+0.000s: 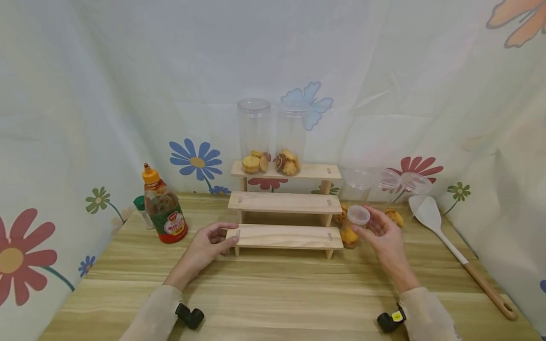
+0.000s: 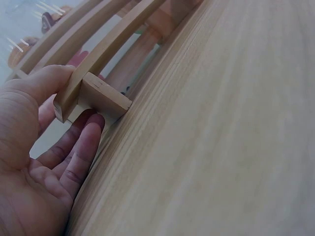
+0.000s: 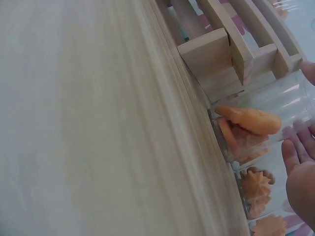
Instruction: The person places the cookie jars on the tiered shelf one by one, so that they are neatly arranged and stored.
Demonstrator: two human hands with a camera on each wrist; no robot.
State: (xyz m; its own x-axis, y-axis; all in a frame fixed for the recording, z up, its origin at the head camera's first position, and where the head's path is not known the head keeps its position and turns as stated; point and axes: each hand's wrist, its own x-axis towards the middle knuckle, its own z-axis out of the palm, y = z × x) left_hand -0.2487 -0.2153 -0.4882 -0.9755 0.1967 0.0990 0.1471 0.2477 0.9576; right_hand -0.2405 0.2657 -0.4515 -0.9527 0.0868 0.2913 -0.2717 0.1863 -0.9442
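Note:
A three-step wooden display stand stands on the table. My left hand pinches the left end of its lowest step; in the left wrist view the thumb lies on the board's edge, with fingers curled below beside the leg. At the stand's right end, my right hand holds a clear jar near its top, between thumb and fingers. Orange-yellow cookies lie inside, and the jar's base is down at the table. Two tall clear jars with cookies stand on the top step.
Several clear jars of cookies stand behind the right hand. Far right lies a white spatula with a wooden handle. On the left are a red sauce bottle with an orange cap and a green-capped shaker. Printed fabric surrounds the table.

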